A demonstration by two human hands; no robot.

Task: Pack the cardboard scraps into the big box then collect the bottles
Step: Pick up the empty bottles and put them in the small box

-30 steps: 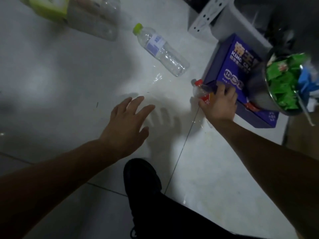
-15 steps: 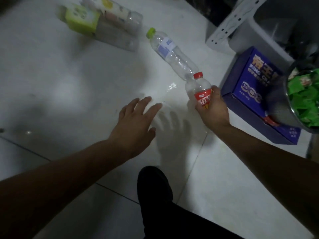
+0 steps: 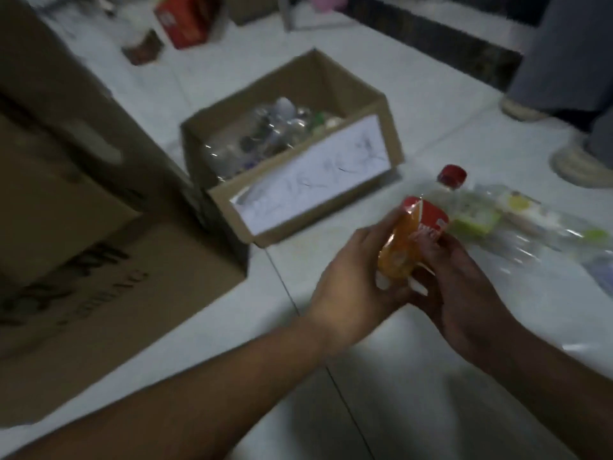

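Above the floor, our left hand and right hand clasp the red-capped bottle together, short of the open box of bottles; a loose shared grip could drop it.

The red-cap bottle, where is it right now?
In the head view, the red-cap bottle sits right of centre, held in both the left hand and right hand, just right of the open box of bottles.

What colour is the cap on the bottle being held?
Red; the bottle cap shows best in the head view.
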